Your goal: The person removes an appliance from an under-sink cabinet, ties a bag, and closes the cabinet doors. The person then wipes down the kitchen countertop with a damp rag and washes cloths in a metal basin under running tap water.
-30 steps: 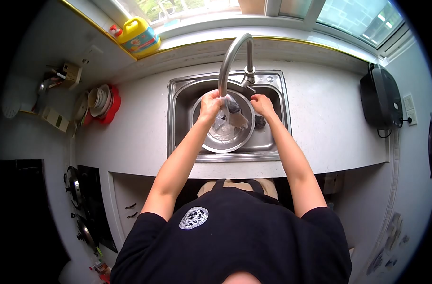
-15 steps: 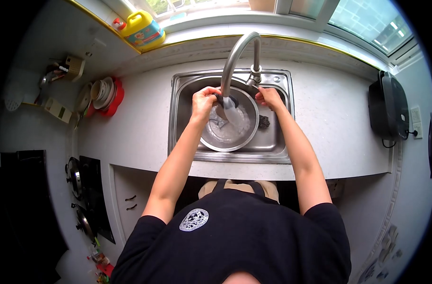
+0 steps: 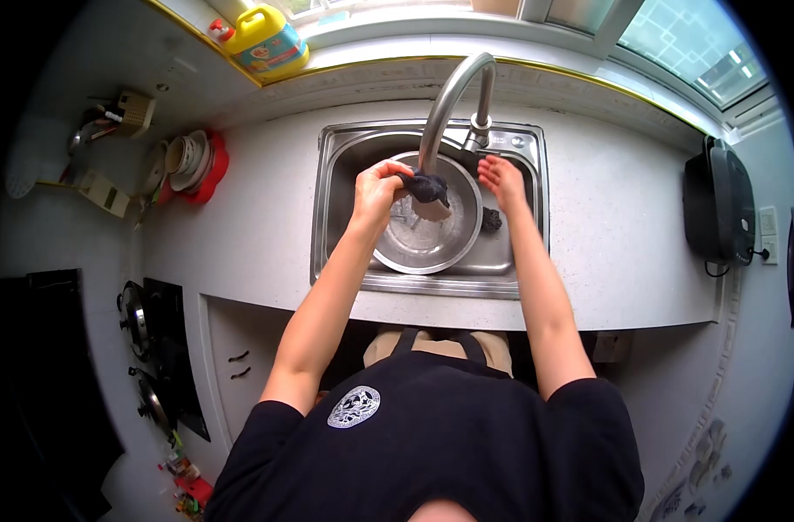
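My left hand (image 3: 380,193) pinches a bunched dark cloth (image 3: 424,186) just under the mouth of the curved faucet (image 3: 439,120). A paler patch shows below the cloth; I cannot tell whether it is part of it. Beneath is a round metal basin (image 3: 449,252) with some water in it, standing in the sink (image 3: 501,283). Nothing is in my right hand (image 3: 502,181), whose fingers are apart near the faucet's base, just off the handle. A dark, crumpled scrubber-like clump (image 3: 492,219) lies in the sink, right of the basin.
On the counter's left stand stacked bowls (image 3: 181,155) and a red tray (image 3: 214,165). A yellow jug (image 3: 266,43) is on the window ledge. A black kitchen appliance (image 3: 717,204) sits at the right, plugged into the wall. Pot lids (image 3: 137,322) are at the lower left.
Water was streaming from the faucet into the basin; no stream shows now. My right hand has come off the faucet handle and opened. The dark cloth has moved slightly right and shows more.
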Tool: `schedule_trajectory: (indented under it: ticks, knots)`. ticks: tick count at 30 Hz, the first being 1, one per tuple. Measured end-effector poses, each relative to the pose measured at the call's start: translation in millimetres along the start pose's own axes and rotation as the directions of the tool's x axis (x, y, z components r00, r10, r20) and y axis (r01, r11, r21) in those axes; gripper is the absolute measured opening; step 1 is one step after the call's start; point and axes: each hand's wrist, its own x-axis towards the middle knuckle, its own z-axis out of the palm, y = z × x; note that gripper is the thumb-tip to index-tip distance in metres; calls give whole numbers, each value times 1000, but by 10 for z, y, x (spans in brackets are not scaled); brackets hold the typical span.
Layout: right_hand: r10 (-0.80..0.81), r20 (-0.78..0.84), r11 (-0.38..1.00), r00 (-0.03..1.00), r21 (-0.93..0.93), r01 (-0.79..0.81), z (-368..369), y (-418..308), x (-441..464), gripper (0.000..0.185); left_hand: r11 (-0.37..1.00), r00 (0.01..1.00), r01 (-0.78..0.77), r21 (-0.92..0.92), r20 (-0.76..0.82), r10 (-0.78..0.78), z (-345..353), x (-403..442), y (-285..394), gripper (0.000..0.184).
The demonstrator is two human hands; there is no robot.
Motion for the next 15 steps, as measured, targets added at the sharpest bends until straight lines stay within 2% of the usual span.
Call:
schedule_trajectory:
  ticks: [1,2,3,4,5,7,8,9,10,11,13,14,15]
  knots:
    - [-150,72,938,986,-304,165,-26,213,-110,32,1000,1000,19,-23,11,-19,-7,-18,5,19]
    - [-273,237,757,932,-546,360,21,384,-338,53,998,999,39,-45,23,-38,-14,-40,18,19]
    - [-357,355,560,864,-659,502,68,652,-444,79,996,998,61,-69,34,-59,-18,-65,30,19]
    - [-344,421,356,839,-769,532,230,740,-643,94,993,995,71,-93,77,-64,-17,-108,66,18]
    - [-337,334,378,881,-809,451,475,697,-860,94,992,993,88,-94,91,-80,-32,-158,91,17]
    - [-419,419,222,805,-813,539,449,1043,-487,79,990,987,111,-88,122,-100,-116,-236,150,17]
    - [-270,321,378,908,-832,407,518,912,-499,70,996,991,82,-40,111,-77,-235,-262,140,15]
    - [-98,228,504,969,-828,246,576,756,-504,62,999,998,21,34,53,-23,-400,-269,95,16]
    - [83,146,594,986,-801,68,645,633,-511,54,999,999,2,46,-41,0,-638,-259,-30,19]
    - [-49,100,565,994,-818,110,665,673,-479,48,998,991,-16,56,-135,23,-909,-230,-237,21]
    - [-308,18,487,951,-856,174,693,849,-467,38,996,970,94,-11,-225,-94,-1436,-123,-912,23]
    - [-416,95,408,904,-869,279,776,821,-572,33,958,919,284,39,-296,-261,-1377,-175,-987,26]
    - [-481,179,344,858,-862,372,812,904,-581,26,908,873,419,-14,-267,-407,-1269,-204,-1090,32]
